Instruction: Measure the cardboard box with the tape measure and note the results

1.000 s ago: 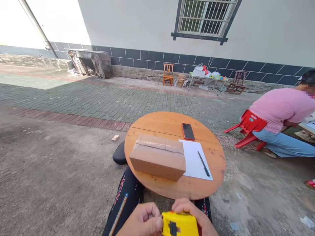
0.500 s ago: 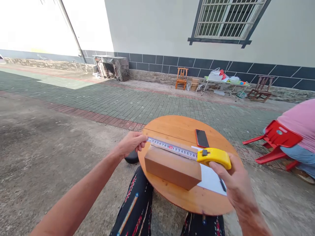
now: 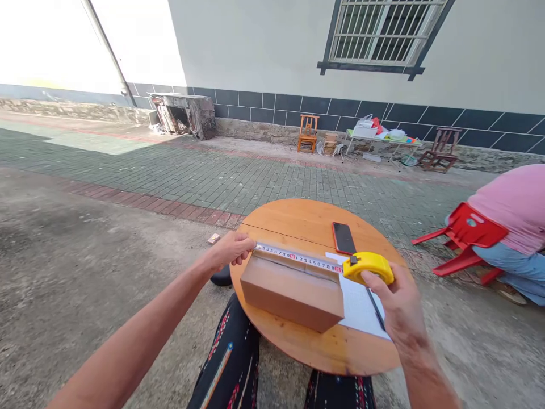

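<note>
Tape measure [image 3: 313, 262] between left hand [image 3: 232, 250] pinching blade end [image 3: 258, 247] and right hand [image 3: 402, 301] gripping case [image 3: 377, 263].

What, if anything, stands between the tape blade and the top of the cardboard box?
Nothing visible. The tape blade, stretched from the left hand to the yellow case in the right hand, runs along the far edge of the box; whether they touch, I cannot tell.

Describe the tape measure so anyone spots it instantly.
Find the round wooden table, then the brown cardboard box on it. Near the box's right end, the right hand holds the rounded yellow tape measure, set apart by its extended white numbered blade.
</note>
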The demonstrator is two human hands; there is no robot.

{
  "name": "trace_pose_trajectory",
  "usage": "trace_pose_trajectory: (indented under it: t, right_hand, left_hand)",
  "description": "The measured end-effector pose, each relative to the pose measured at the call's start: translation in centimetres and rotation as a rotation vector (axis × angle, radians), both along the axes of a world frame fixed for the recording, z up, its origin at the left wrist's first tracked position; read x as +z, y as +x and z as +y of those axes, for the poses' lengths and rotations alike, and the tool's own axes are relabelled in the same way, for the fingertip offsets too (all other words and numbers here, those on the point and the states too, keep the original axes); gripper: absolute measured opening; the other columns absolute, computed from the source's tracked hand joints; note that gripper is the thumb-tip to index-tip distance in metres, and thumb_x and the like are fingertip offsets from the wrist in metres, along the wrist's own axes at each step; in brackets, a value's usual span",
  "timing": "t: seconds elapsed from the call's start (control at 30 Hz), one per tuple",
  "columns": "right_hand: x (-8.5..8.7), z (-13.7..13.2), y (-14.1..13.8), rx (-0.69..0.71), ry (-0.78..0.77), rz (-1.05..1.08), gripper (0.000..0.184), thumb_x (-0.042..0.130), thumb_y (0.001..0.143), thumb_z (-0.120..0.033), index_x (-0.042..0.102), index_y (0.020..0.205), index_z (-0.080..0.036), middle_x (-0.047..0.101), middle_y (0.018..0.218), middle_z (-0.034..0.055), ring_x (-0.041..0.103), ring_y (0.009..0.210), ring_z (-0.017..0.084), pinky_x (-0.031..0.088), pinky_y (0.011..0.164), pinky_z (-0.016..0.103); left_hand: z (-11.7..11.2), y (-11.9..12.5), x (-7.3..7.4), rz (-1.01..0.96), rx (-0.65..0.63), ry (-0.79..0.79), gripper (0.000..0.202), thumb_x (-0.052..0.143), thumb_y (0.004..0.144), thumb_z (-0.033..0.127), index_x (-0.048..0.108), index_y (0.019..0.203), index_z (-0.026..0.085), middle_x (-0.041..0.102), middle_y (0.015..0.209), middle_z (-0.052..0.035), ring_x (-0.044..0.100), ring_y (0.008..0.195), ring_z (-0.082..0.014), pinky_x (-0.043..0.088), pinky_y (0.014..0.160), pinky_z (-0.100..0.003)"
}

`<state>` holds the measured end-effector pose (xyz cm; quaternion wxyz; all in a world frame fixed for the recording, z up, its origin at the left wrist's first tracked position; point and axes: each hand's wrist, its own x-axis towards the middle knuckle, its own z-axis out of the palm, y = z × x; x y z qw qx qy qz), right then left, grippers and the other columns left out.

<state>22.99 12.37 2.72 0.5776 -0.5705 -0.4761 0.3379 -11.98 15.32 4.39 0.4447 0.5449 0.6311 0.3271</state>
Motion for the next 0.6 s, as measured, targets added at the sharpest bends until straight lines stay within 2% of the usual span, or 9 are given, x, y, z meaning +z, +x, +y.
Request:
trace_pose_trajectory:
  t: [0.27, 0.6]
  right_hand:
    - [-0.8, 0.2, 0.5, 0.055, 0.020, 0.000, 0.047, 0.081, 0.069, -0.050, 0.066, 0.102, -0.019, 0.072, 0.090, 0.0038, 0.064, 0.079, 0.021, 0.054, 0.069, 0.031]
    - [-1.3, 0.2, 0.4, 0.100, -0.029, 0.024, 0.045, 0.077, 0.072, -0.052, 0.064, 0.099, -0.019, 0.069, 0.087, 0.0025, 0.062, 0.077, 0.019, 0.052, 0.068, 0.030]
  left_hand:
    - [0.3, 0.6, -0.3, 0.057, -0.020, 0.023, 0.028, 0.058, 0.069, 0.040, 0.046, 0.052, 0.021, 0.048, 0.049, 0.0037, 0.043, 0.046, -0.0105, 0.033, 0.047, -0.023]
    - [0.8, 0.8, -2.1, -0.009, 0.003, 0.032, 0.030, 0.059, 0.070, 0.046, 0.049, 0.059, 0.020, 0.050, 0.053, 0.0032, 0.047, 0.049, -0.0119, 0.033, 0.046, -0.022]
